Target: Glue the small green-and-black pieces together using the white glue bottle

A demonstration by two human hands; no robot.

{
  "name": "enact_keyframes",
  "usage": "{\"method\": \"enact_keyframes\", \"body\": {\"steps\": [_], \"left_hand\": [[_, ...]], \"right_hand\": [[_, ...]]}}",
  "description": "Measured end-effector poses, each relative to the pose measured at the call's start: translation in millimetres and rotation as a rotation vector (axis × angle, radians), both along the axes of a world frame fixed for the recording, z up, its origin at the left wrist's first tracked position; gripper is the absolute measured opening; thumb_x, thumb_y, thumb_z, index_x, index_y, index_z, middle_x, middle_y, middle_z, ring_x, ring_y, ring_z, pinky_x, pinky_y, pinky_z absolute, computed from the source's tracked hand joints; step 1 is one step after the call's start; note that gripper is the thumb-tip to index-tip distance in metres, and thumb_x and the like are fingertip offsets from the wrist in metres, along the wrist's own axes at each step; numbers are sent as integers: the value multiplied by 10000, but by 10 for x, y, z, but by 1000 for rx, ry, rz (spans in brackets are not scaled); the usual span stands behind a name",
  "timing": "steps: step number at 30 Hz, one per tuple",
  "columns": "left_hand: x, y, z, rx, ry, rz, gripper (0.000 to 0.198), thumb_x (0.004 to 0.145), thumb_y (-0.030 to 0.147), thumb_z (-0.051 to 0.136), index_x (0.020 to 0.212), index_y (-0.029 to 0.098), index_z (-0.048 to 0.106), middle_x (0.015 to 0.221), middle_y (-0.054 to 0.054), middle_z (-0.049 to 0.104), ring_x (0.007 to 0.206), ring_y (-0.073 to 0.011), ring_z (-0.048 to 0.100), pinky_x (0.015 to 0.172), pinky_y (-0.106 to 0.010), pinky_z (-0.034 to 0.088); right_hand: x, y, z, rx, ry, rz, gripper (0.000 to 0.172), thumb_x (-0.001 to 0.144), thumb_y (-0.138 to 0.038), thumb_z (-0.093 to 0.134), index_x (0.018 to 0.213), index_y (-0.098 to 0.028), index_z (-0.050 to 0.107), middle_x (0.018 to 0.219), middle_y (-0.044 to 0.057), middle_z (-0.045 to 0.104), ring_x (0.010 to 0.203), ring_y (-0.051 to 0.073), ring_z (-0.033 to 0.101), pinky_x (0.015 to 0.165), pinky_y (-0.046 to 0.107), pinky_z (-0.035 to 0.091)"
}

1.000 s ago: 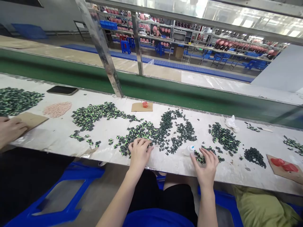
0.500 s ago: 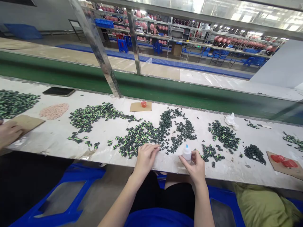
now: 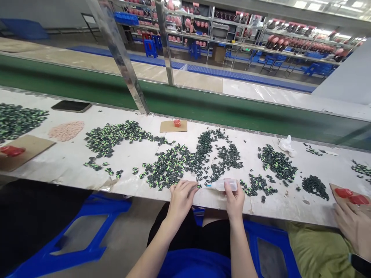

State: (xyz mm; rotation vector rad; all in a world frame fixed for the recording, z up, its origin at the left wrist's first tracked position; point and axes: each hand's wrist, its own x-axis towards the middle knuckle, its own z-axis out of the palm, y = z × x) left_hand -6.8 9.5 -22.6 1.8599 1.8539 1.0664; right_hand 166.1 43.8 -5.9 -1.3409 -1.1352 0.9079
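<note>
My left hand (image 3: 182,197) is closed in a pinch on a small dark part with a green spot (image 3: 199,186), just above the table's front edge. A translucent white squeeze bottle (image 3: 222,185) with a thin blue tip lies sideways in my right hand (image 3: 234,197). Its tip points left, close to the pinched part; whether they touch I cannot tell. Behind my left hand spreads a heap of black-and-green parts (image 3: 164,170). It runs into a pile of plain dark small pieces (image 3: 204,144) farther back.
A red cup (image 3: 177,122) sits on cardboard (image 3: 165,126) at the back. More dark parts (image 3: 276,164) lie to the right and another heap (image 3: 111,137) to the left, near pale pink pieces (image 3: 66,131) and a phone (image 3: 71,105). Another person's hand (image 3: 355,224) is at far right.
My right hand has tipped the bottle from upright to sideways, its tip now by my left fingertips. The co-worker's hand at left has gone from view; another's has appeared at right.
</note>
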Motion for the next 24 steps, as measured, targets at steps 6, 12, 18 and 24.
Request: {"method": "enact_keyframes", "body": {"steps": [6, 12, 18, 24], "left_hand": [[2, 19, 14, -27, -34, -1, 127, 846, 170, 613, 931, 246, 668, 932, -9, 748, 873, -184, 653, 776, -348, 320], [0, 26, 59, -77, -68, 24, 101, 843, 189, 615, 882, 258, 676, 912, 8, 750, 863, -177, 662, 811, -353, 305], [7, 24, 71, -87, -88, 36, 99, 837, 193, 620, 873, 260, 683, 895, 9, 754, 859, -183, 667, 821, -358, 299], [0, 25, 58, -70, -64, 39, 90, 838, 205, 619, 863, 257, 688, 892, 10, 755, 852, -180, 668, 806, -350, 303]], "right_hand": [[-156, 14, 7, -33, -74, -27, 391, 737, -544, 614, 618, -186, 512, 514, -33, 515, 484, 113, 444, 466, 228, 377], [-157, 24, 19, -69, -140, -36, 382, 742, -546, 591, 632, -185, 532, 537, -3, 575, 518, 145, 499, 489, 246, 396], [-158, 20, 25, -79, -166, -22, 389, 751, -552, 586, 638, -184, 531, 541, -8, 571, 523, 147, 503, 496, 247, 395], [-158, 15, 30, -84, -180, -9, 401, 758, -562, 580, 631, -188, 508, 530, -20, 543, 514, 137, 475, 490, 245, 373]]}}
